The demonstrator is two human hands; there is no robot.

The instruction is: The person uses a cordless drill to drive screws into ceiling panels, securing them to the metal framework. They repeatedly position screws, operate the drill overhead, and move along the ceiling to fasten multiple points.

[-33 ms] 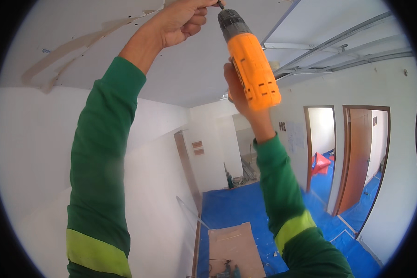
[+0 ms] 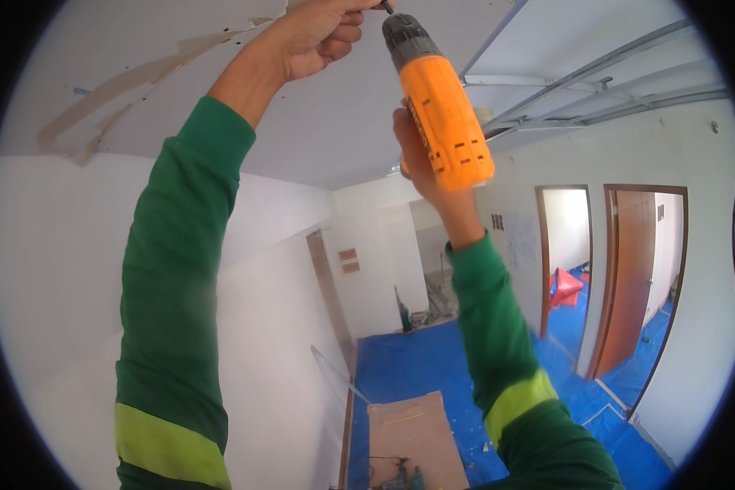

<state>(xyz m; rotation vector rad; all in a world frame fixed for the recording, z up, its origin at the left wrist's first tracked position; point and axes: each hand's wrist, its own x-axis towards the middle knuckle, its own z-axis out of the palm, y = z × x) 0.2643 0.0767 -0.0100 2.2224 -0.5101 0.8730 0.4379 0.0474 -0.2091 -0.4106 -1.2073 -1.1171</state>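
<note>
Overhead, my right hand point(image 2: 420, 159) is wrapped round the grip of an orange and black cordless drill point(image 2: 445, 122). Its body hides most of my fingers. The black chuck point(image 2: 406, 39) points up toward the ceiling, with a short dark bit point(image 2: 389, 7) at its end. Beside that bit, my left hand point(image 2: 322, 37) is closed in a pinch at the top edge of the picture. What the pinching fingertips hold is too small and cut off to make out. Above both hands spreads a grey ceiling board point(image 2: 302, 131) with a jagged, torn-looking strip on the left.
Bare metal ceiling framing point(image 2: 580, 86) runs at upper right. Blue sheeting point(image 2: 400, 359) covers the floor, with a brown board point(image 2: 412, 425) and a green power tool point(image 2: 400, 476) below me. A brown door point(image 2: 625, 278) stands ajar at right; a white wall point(image 2: 278, 327) rises at left.
The drill and both hands have shifted very slightly up and left in the picture. Both grips look the same.
</note>
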